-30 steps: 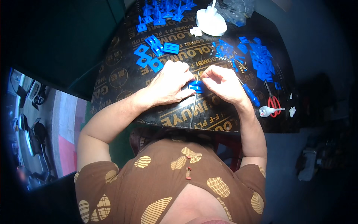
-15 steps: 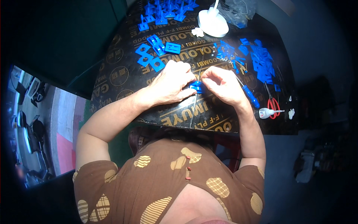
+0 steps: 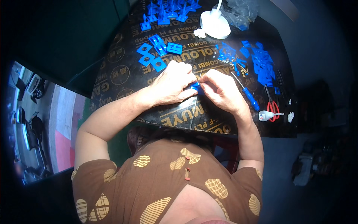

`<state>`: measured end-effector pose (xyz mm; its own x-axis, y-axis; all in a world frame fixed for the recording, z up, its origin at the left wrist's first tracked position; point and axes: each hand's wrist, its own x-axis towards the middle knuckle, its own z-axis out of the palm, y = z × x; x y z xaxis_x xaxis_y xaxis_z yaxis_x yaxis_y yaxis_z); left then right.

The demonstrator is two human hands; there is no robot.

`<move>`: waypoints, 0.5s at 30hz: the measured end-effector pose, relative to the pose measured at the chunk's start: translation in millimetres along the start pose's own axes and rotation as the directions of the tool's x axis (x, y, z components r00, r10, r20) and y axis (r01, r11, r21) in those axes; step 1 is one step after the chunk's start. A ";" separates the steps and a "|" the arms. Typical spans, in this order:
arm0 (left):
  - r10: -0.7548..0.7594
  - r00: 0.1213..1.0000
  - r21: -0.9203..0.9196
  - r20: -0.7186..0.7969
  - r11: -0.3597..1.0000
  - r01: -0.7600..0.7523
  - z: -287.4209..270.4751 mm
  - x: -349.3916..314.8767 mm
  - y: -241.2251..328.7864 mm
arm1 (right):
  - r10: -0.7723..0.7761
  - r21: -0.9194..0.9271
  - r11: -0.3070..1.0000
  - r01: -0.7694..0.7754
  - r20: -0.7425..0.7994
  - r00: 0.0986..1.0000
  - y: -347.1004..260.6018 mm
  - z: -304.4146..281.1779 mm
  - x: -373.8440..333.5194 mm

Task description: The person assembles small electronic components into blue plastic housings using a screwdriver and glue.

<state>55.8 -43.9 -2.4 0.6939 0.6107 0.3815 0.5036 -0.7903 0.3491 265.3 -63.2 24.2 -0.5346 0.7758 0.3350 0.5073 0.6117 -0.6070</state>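
Near the front of the dark printed board, my left hand (image 3: 173,83) is closed on a small blue plastic part (image 3: 194,86), which shows only partly between the fingers. My right hand (image 3: 223,91) is bent in a pinch at the part's right side, its fingertips almost meeting those of the left. Whatever the right fingertips hold is hidden or too small to make out. Beyond the left hand lie several loose blue square plates with round holes (image 3: 159,64) and blue block-shaped pieces (image 3: 174,48).
A blue-handled screwdriver (image 3: 250,99), red-handled scissors (image 3: 274,111) and a small white bottle (image 3: 265,115) lie to the right. Farther off are piles of blue pieces (image 3: 263,67), a white lamp base (image 3: 215,25), clear plastic bag (image 3: 242,13) and upright blue assemblies (image 3: 163,16).
My right hand has shifted slightly left over the blue part, covering more of it. My left hand keeps its hold. The whole view has moved a little.
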 end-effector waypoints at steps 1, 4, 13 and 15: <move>0.000 1.000 0.000 -0.001 1.000 0.000 0.4 0.0 -0.1 | -0.001 -0.001 1.000 0.001 0.001 1.000 -0.7 1.2 0.3; 0.043 0.997 0.036 -0.072 0.999 -0.040 2.2 2.1 0.3 | -0.049 -0.051 0.998 0.048 -0.021 0.999 -0.6 3.8 0.0; 0.008 1.000 0.008 -0.030 1.000 -0.008 3.2 -0.2 -1.0 | -0.124 -0.101 0.988 0.119 -0.039 0.992 0.6 10.2 0.7; 0.003 1.000 0.010 -0.026 1.000 -0.003 3.1 0.1 -0.6 | -0.115 -0.104 0.988 0.111 -0.036 0.993 0.2 11.0 0.7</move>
<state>57.2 -43.5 -5.2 0.6816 0.6095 0.4049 0.5067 -0.7924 0.3396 257.6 -64.2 16.5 -0.5652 0.7051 0.4282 0.5122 0.7068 -0.4879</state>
